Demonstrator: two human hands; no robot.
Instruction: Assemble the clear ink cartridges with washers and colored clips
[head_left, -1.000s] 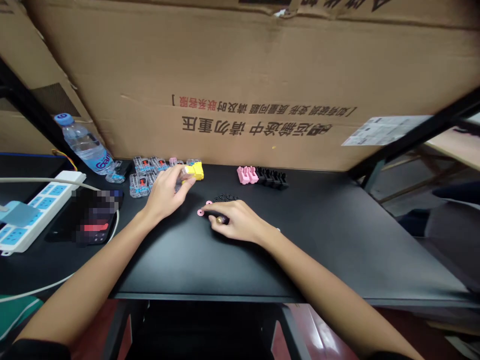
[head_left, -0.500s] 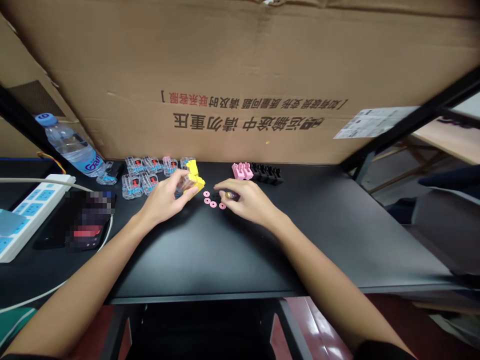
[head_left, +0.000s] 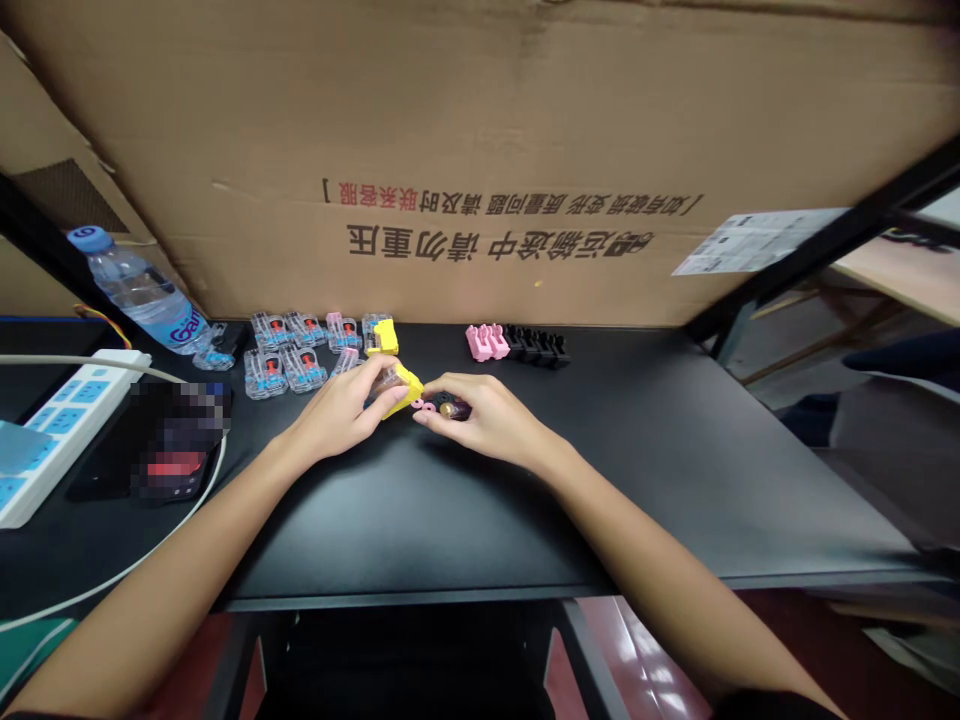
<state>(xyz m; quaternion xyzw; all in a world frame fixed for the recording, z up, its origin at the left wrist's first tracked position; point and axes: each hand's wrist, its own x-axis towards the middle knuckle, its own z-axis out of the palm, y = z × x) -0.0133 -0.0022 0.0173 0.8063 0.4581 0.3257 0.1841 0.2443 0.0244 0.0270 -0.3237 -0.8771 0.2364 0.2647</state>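
Two bare hands are meeting at the middle of a black bench (head_left: 465, 520). The left hand (head_left: 341, 412) is grasping a small part with a clear plastic body and a yellow end (head_left: 403, 388) in a fingertip grip; its long axis is lying nearly level, slanting from upper left to lower right, the yellow end pointing right toward the other hand. The right hand (head_left: 487, 418) is pinching a small brass-coloured piece (head_left: 447, 408) just beside that yellow end, over pink washers (head_left: 421, 404) lying on the bench. Finished clear parts (head_left: 300, 350) are sitting in rows behind, near a water bottle (head_left: 139, 290).
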